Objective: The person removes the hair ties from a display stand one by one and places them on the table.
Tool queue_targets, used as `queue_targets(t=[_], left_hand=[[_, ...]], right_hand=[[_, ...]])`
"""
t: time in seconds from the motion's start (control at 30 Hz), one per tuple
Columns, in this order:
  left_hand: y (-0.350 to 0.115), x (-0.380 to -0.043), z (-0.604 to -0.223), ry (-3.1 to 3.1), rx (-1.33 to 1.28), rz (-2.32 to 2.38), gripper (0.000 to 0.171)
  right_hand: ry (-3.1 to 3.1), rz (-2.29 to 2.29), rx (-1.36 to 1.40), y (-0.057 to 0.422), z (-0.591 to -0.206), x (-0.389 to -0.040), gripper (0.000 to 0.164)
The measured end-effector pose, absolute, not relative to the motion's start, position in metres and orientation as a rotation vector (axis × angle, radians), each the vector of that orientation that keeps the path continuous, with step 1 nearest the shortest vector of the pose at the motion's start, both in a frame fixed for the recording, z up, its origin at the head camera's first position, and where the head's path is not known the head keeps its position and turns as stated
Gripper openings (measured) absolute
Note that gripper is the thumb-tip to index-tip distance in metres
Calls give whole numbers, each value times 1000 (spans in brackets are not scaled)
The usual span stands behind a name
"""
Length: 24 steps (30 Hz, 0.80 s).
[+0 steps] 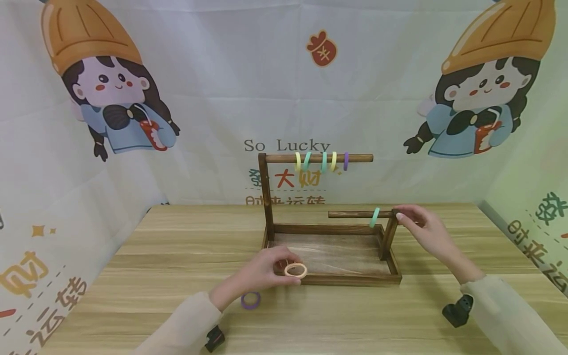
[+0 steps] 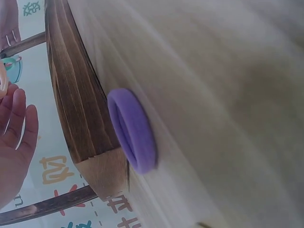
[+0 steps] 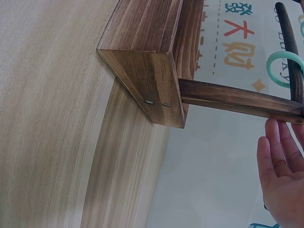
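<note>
My left hand pinches a peach hair tie by its edge, in front of the wooden rack. My right hand holds the top of the rack's short right post between thumb and fingers. A mint hair tie hangs on the lower bar, near that post. Several yellow, mint and purple hair ties hang on the upper bar; one is a purple hair tie. Below my left wrist, a loose purple hair tie lies on the table.
The rack's tray base stands on the wood-grain table. A printed cloth hangs behind and at both sides. A black wrist camera is under the right sleeve, another black camera under the left.
</note>
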<state>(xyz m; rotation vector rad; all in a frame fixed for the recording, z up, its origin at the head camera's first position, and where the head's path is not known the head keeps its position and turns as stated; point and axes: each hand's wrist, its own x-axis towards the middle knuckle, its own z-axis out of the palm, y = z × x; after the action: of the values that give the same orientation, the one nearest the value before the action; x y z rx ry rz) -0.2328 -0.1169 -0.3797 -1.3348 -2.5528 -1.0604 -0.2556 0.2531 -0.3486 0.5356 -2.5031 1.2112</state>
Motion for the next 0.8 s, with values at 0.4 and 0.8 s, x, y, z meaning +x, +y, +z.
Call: queue_targets(t=[0.4,0.8], left_hand=[[-126,-222,-389,-2702,-1400,-979,32],[-131,-212,-394,-2840,-1440,-750,35]], right_hand=[[-2493,1218,557,251,-344,-253,33],[-2502,1220,543,253,-346,-254,32]])
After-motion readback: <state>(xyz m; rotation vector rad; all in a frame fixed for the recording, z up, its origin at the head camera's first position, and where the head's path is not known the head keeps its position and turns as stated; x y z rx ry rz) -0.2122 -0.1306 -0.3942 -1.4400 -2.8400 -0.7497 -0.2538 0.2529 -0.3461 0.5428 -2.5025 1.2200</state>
